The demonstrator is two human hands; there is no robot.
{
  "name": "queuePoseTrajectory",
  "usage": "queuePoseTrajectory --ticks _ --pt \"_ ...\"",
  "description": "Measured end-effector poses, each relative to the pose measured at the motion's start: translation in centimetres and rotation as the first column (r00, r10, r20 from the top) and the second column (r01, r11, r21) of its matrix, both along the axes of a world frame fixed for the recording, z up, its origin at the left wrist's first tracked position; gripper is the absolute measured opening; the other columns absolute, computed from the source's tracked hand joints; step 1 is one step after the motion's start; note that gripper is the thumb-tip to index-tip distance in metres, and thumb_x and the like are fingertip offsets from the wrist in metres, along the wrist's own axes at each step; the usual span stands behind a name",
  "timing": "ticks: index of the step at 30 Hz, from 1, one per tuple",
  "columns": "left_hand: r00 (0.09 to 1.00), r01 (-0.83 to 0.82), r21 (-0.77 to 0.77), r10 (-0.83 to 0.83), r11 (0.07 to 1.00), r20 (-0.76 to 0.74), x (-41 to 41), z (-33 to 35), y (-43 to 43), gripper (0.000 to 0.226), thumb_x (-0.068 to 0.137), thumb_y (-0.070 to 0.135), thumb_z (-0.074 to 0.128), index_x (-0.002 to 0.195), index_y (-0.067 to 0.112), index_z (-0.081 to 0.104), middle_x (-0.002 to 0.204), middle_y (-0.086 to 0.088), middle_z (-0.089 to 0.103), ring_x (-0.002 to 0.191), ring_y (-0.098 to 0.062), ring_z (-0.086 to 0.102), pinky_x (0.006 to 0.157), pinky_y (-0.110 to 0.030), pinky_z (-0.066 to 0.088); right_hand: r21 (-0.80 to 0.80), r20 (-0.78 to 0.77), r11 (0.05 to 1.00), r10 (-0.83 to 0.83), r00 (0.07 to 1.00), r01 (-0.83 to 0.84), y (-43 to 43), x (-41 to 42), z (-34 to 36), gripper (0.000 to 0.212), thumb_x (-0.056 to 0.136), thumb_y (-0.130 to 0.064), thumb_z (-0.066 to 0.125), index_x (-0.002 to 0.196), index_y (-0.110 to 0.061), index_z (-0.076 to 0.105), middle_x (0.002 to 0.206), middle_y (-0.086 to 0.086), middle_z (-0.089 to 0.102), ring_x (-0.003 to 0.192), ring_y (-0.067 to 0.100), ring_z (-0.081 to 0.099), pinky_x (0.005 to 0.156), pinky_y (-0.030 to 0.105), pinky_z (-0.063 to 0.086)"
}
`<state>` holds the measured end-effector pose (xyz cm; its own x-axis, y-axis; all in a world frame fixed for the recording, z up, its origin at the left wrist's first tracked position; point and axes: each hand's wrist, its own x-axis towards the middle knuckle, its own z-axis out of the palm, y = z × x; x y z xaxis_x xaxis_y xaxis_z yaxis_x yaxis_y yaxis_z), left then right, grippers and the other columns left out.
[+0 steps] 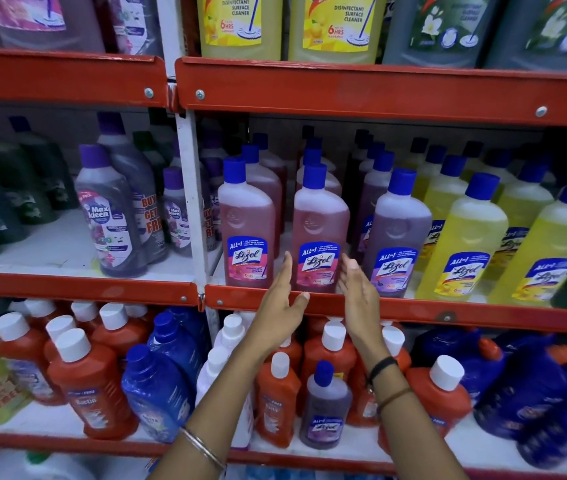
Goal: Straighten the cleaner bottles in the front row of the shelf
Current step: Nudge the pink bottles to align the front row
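pink cleaner bottle [320,233] upright between left hand [280,306] and right hand [358,292]; both grips apart, fingers extended.

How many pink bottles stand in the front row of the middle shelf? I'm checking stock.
2. One pink bottle stands beside the white post; the other sits between the open left hand and right hand. More stand behind, partly hidden.

narrow gaps flank pink bottle [318,233], neighbours close

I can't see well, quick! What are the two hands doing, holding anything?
Left hand: open, holding nothing, beside the pink bottle.
Right hand: open, holding nothing, on the bottle's other side.
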<state>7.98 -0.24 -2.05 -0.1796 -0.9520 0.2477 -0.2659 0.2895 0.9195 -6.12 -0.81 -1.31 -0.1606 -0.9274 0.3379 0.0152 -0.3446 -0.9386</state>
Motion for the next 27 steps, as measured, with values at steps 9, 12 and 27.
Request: queuePoseTrajectory --ticks 9,12,27 --pt "0.996 0.022 0.071 -0.015 0.997 -0.089 -0.1 0.4 0.2 0.080 0.094 0.003 0.050 0.148 0.033 -0.001 0.144 0.010 0.030 0.131 -0.001 0.033 0.108 -0.030 0.037 -0.011 0.102 0.999 0.045 0.994 -0.044 -0.3 -0.5 -0.1 0.030 0.100 -0.027 0.035 0.124 -0.021 0.053 0.105 -0.010 0.064 0.091 -0.008 0.065 0.066 0.008 0.050" --pt "0.997 0.007 0.075 -0.001 0.997 -0.075 -0.2 0.4 0.2 0.081 0.093 0.005 0.051 0.148 0.035 0.000 0.138 0.014 0.034 0.130 -0.002 0.035 0.110 -0.037 0.037 -0.008 0.115 1.000 0.026 0.993 -0.025 -0.2 -0.5 -0.2 0.035 0.100 -0.027 0.036 0.129 -0.015 0.053 0.108 -0.004 0.064 0.094 -0.004 0.064 0.064 0.008 0.050" --pt "0.984 -0.167 -0.317 0.136 0.934 -0.116 -9.6 1.1 2.8 0.054 0.086 0.016 0.052 0.137 0.029 0.037 0.147 0.003 0.037 0.137 -0.010 0.033 0.112 -0.045 0.035 -0.227 0.111 0.938 -0.243 0.964 0.263 1.6 -8.2 -0.7 0.051 0.094 -0.037 0.034 0.139 -0.013 0.038 0.140 -0.005 0.042 0.122 -0.017 0.038 0.094 0.003 0.034"
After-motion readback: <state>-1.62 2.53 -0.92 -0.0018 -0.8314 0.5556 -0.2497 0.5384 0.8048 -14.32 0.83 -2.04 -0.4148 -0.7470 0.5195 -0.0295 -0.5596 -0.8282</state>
